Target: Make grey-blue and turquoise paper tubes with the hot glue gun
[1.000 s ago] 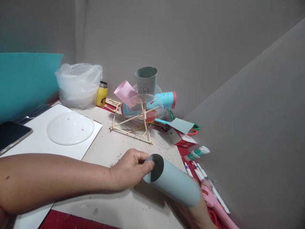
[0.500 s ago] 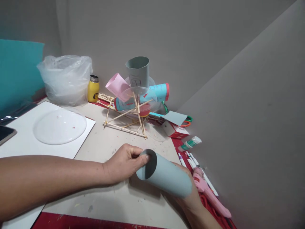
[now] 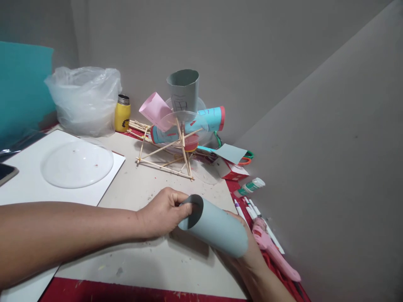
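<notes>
A grey-blue paper tube lies tilted between my two hands above the board. My left hand pinches its near-left rim, the thumb inside the opening. Behind and under the tube's other end is my right hand; its fingers are mostly hidden by the paper. Beyond my hands stands a frame of wooden sticks with clear plastic discs. Attached there are a grey paper cup shape, a pink paper tube and a blue tube with red ends.
On the left are a white board with a clear plastic lid, a phone, a plastic bag and a yellow bottle. Along the right lie a small box, a glue stick, markers and a pink glue gun.
The paper tube and both hands have shifted very slightly left. The grip looks the same, and the whole view has moved a little.
</notes>
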Demonstrator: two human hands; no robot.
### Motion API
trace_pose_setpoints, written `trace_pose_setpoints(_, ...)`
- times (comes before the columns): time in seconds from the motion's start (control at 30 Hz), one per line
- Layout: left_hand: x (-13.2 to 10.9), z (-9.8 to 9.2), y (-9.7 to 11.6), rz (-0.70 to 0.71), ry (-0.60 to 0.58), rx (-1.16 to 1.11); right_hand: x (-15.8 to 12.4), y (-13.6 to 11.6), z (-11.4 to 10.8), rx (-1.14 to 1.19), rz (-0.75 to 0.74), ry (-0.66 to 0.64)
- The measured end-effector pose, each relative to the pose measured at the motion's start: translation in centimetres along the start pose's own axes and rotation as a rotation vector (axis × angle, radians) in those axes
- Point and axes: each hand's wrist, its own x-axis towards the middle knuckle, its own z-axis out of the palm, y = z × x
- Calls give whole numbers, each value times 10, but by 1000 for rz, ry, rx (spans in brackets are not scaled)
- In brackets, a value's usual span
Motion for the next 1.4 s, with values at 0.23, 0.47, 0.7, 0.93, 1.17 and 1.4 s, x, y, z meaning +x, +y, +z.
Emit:
trace_pose_setpoints(0.23,7,-1,-1,-248,80,-110,-4,-17,16,77,18,-69)
trace_pose_setpoints(0.47,6,-3,6,-364,-96,-104,-10,-25,22,98,-16,-191)
trace_pose_setpoints(0.7,7,-10,0,-370,-88,-24,-7,-25,20,99,-27,-215)
trace_pose_setpoints(0.93,9,-5,7,-402,-40,-29,-10,-31,22,135,-19,-199)
trace_pose_setpoints(1.17,9,-6,5,-357,10,59,-4,-29,21,116,9,-229)
trace_pose_setpoints(1.4,8,-8,4,-263,-25,168,0,-25,21,151,-9,-274)
